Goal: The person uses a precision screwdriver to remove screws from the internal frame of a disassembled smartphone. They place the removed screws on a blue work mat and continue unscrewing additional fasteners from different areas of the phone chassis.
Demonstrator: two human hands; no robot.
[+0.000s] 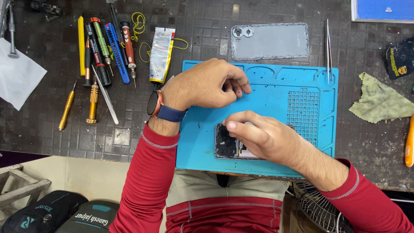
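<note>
An opened phone (226,144) with its dark inner parts showing lies on a blue work mat (276,95). My right hand (263,138) rests over the phone and covers most of it, thumb pointing left along its top edge. My left hand (207,84), with a watch on its wrist, hovers over the mat's upper left part, fingers curled and pinched together; whether it holds a small part I cannot tell. The phone's grey back cover (269,41) lies beyond the mat.
Several screwdrivers and pry tools (101,47) lie at the left with a glue tube (160,54). Tweezers (328,49) sit at the mat's right top. A green cloth (379,101) lies at the right, white paper (17,75) at the far left.
</note>
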